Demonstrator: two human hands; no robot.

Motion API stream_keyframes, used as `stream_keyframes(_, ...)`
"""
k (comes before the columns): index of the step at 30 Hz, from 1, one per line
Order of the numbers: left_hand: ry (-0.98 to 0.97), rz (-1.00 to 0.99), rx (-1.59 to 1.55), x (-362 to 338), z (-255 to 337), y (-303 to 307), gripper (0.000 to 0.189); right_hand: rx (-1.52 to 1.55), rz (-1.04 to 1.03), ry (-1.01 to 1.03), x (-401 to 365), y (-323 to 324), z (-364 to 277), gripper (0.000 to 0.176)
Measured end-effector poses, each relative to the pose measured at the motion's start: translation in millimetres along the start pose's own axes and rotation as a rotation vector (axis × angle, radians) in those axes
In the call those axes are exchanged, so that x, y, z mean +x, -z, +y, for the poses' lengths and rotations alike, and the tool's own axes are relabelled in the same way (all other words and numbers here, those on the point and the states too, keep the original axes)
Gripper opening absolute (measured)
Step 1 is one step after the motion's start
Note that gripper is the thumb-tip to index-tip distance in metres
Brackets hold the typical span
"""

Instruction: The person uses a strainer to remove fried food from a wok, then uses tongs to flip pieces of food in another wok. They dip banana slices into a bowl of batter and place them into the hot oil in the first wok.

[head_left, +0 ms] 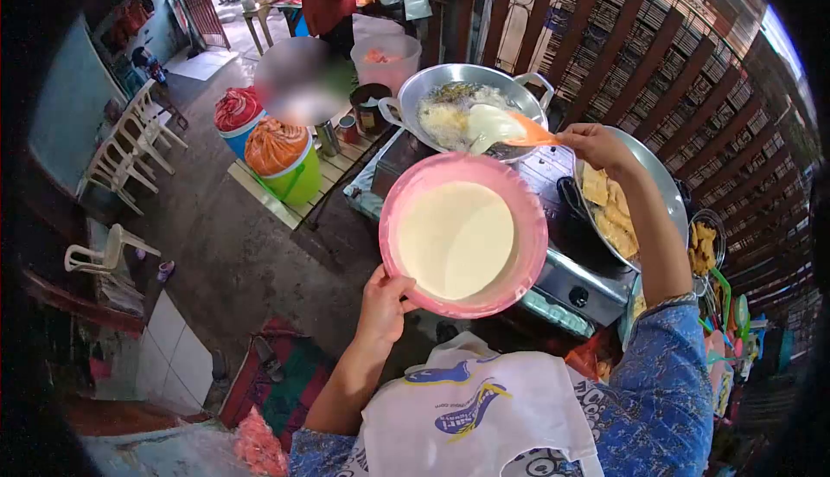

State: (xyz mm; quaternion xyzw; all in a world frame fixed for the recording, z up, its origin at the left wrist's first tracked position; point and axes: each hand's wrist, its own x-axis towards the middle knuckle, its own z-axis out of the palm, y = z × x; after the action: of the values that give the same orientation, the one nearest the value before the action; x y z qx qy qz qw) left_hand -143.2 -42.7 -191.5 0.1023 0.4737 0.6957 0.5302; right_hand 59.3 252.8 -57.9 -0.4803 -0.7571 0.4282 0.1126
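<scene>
My left hand (380, 311) grips the rim of a pink plastic basin (532, 239), its thumb over the edge. Pale, creamy batter (454, 239) fills much of the basin. In my right hand (595, 145) is the handle of an orange ladle (527, 129); its bowl is coated with batter. The ladle is tilted over the near side of a two-handled metal wok (413, 95), and batter hangs from it close to the basin's far rim. Inside the wok, pale fritters (445, 120) lie in bubbling oil.
The wok stands on a metal gas stove (577, 291). At right, a second large pan (653, 166) holds yellow fried pieces (609, 209), beside a wire strainer (709, 228). Covered buckets (298, 174) stand on a low slatted platform to the left. A slatted fence (640, 44) runs behind.
</scene>
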Motion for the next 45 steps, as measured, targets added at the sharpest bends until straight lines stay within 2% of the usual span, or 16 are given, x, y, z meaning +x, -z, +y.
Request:
stream_keyframes(3, 0.012, 0.011, -0.016, -0.7, -12.2, 7.4, 0.033, -0.08, 0.086, -0.029, 31.6, 8.0, 19.7, 0.022)
stream_keyframes(4, 0.037, 0.012, -0.022, -0.8, -16.4, 10.0, 0.033, -0.089, 0.092, 0.132, 59.7, 10.2, 49.3, 0.024)
stream_keyframes(5, 0.062, 0.014, -0.028, -0.8, -20.9, 13.0, 0.033, -0.093, 0.089, 0.133, 62.4, 7.7, 46.7, 0.024)
stream_keyframes(11, 0.109, 0.062, -0.017, -4.1, -39.3, 20.0, 0.033, -0.744, 0.147, 0.012, 89.8, -9.8, 29.7, 0.03)
stream_keyframes(13, 0.114, 0.051, -0.023, -6.9, -40.4, 19.9, 0.032, -0.899, 0.165, 0.084, 91.9, -19.6, 22.6, 0.029)
stream_keyframes(15, 0.108, 0.058, -0.001, -10.9, -38.9, 17.1, 0.032, -1.044, 0.379, 0.188, 84.5, -30.8, 14.4, 0.025)
stream_keyframes(19, 0.105, 0.06, -0.004, -16.8, -37.6, 14.7, 0.032, -1.255, 0.45, 0.294, 83.8, -38.6, 9.6, 0.021)
stream_keyframes(27, 0.075, 0.013, -0.026, -32.8, -27.8, 13.4, 0.032, -0.626, 0.357, 0.142, 27.5, -14.6, 36.2, 0.025)
stream_keyframes(29, 0.077, -0.008, -0.022, -38.2, -27.6, 14.6, 0.031, -0.308, 0.291, 0.075, -15.5, -18.5, 39.9, 0.027)
stream_keyframes(31, 0.089, -0.045, -0.01, -43.0, -27.5, 16.1, 0.031, -0.193, 0.256, 0.232, -79.3, -35.0, 30.8, 0.028)
stream_keyframes(34, 0.078, 0.028, -0.026, -57.2, -27.7, 6.0, 0.027, -0.397, 0.275, 0.252, -141.3, -70.6, 49.1, 0.023)
stream_keyframes(37, 0.12, -0.051, -0.001, -59.3, -43.7, 15.5, 0.032, -0.579, 0.274, 0.389, -185.4, -108.7, 77.2, 0.021)
stream_keyframes(39, 0.149, -0.022, 0.027, -70.9, -49.9, 4.8, 0.035, -0.875, 0.311, 0.392, -201.1, -133.2, 103.2, 0.022)
stream_keyframes(41, 0.201, -0.104, 0.038, -77.8, -60.4, 4.0, 0.038, -0.858, 0.357, 0.527, -223.4, -136.0, 108.0, 0.024)
stream_keyframes(43, 0.232, -0.088, 0.036, -83.5, -68.5, 0.2, 0.038, -0.803, 0.374, 0.512, -237.3, -132.2, 115.1, 0.021)
stream_keyframes(45, 0.245, -0.102, 0.053, -93.7, -78.8, -12.4, 0.036, -0.449, 0.355, 0.545, -250.9, -111.0, 119.8, 0.019)
